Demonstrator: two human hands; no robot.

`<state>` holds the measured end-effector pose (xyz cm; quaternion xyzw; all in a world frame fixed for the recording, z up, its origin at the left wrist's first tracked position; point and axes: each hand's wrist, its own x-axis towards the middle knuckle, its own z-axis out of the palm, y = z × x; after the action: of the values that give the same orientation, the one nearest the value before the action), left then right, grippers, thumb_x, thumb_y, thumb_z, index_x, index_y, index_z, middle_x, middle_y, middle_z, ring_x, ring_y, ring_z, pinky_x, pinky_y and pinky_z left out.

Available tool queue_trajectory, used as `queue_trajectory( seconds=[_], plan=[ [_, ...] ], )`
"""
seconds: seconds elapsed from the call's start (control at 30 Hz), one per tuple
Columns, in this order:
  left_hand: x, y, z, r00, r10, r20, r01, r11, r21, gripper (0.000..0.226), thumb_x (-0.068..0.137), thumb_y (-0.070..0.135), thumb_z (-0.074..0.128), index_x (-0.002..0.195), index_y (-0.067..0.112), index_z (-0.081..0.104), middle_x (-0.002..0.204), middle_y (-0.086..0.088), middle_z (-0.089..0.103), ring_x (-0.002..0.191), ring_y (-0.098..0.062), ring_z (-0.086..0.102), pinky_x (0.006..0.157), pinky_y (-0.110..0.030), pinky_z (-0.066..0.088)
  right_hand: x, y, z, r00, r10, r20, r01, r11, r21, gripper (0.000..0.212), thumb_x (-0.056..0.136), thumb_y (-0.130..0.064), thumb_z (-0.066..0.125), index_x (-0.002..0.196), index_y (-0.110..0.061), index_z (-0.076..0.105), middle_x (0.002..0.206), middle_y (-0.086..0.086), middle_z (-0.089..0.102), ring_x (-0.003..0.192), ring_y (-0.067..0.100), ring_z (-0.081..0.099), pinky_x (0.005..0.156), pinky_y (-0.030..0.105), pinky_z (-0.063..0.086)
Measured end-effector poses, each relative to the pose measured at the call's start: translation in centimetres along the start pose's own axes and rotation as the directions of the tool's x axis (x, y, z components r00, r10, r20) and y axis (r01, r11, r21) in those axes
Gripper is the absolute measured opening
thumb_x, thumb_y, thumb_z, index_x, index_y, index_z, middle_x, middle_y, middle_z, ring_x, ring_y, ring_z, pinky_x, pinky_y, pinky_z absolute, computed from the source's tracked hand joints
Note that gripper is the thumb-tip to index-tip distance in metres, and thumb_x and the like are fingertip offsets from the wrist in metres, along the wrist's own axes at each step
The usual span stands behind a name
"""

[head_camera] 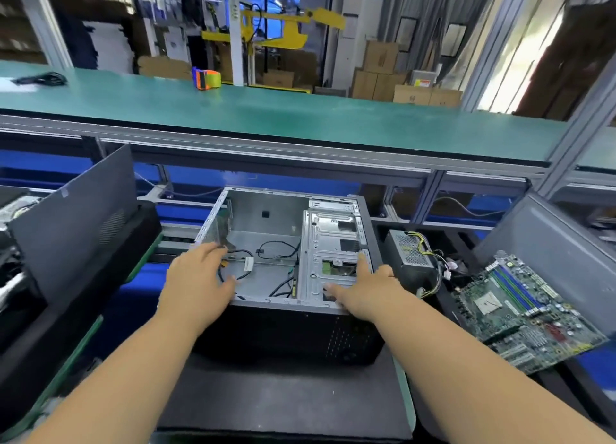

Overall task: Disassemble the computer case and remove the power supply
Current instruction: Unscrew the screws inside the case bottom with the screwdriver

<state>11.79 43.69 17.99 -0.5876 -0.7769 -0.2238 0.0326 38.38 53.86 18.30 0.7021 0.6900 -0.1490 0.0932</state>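
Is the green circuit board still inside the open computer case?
No, the green circuit board lies outside, to the right of the computer case, whose bay holds only loose cables.

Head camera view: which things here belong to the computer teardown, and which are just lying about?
Part of the job:
computer case, open
power supply, already out, right of the case
left hand and right hand on the case

Lying about:
tape dispenser on the green shelf
black cable
cardboard boxes
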Motion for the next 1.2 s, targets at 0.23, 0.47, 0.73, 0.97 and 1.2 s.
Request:
queue_trajectory(
  seconds=[0.23,0.47,0.73,0.97,1.2],
  plan=[
    [-3.1,6.2,2.0,0.896,-0.444,-0.016,0.443,0.896,-0.040,0.073,0.086,0.049,0.060,0.148,0.023,0.033,0.157,-0.013,0.015,0.144,-0.033,0.012,0.118,-0.046,0.012,5.5,3.7,-0.8,0.916,-0.383,-0.123,0.377,0.924,-0.068,0.090,0.089,-0.078,0.027,0.158,-0.029,-0.004,0.164,0.003,-0.019,0.151,0.031,-0.012,0.120,0.056,-0.003],
    [-3.0,12.6,4.7,0.579,-0.814,0.049,0.793,0.548,-0.268,0.102,0.083,0.047,0.065,0.153,0.026,-0.005,0.154,-0.018,-0.029,0.145,-0.033,-0.017,0.118,-0.045,-0.004,10.4,4.7,-1.9,0.714,-0.660,-0.233,0.645,0.750,-0.147,0.082,0.093,-0.071,0.030,0.155,-0.018,0.022,0.165,0.005,0.004,0.151,0.024,0.001,0.121,0.044,-0.004],
    [-0.2,17.2,6.9,0.365,-0.924,0.110,0.866,0.294,-0.405,0.103,0.083,0.040,0.065,0.153,0.027,-0.010,0.151,-0.017,-0.037,0.147,-0.035,-0.011,0.119,-0.044,0.001,14.2,2.9,-4.4,0.534,-0.807,-0.252,0.807,0.575,-0.132,0.073,0.095,-0.063,0.040,0.151,-0.016,0.035,0.159,0.006,0.026,0.146,0.023,0.019,0.122,0.043,0.007],
    [0.1,18.1,9.0,0.374,-0.918,-0.133,0.853,0.397,-0.338,0.087,0.087,0.042,0.060,0.154,0.025,0.005,0.152,-0.023,-0.032,0.144,-0.044,-0.001,0.110,-0.052,0.029,14.7,2.2,-3.4,0.509,-0.853,-0.117,0.823,0.522,-0.222,0.079,0.090,-0.074,0.029,0.155,-0.030,0.022,0.163,-0.004,0.019,0.147,0.021,0.024,0.121,0.048,0.002],
    [0.1,16.9,9.2,0.455,-0.875,-0.167,0.834,0.484,-0.264,0.079,0.085,0.059,0.058,0.149,0.028,0.025,0.152,-0.025,-0.030,0.144,-0.046,0.000,0.097,-0.051,0.043,14.3,2.3,-2.8,0.551,-0.825,-0.125,0.798,0.565,-0.210,0.086,0.085,-0.080,0.022,0.156,-0.032,0.019,0.164,-0.005,0.015,0.145,0.024,0.026,0.121,0.047,0.004]
  ],
)
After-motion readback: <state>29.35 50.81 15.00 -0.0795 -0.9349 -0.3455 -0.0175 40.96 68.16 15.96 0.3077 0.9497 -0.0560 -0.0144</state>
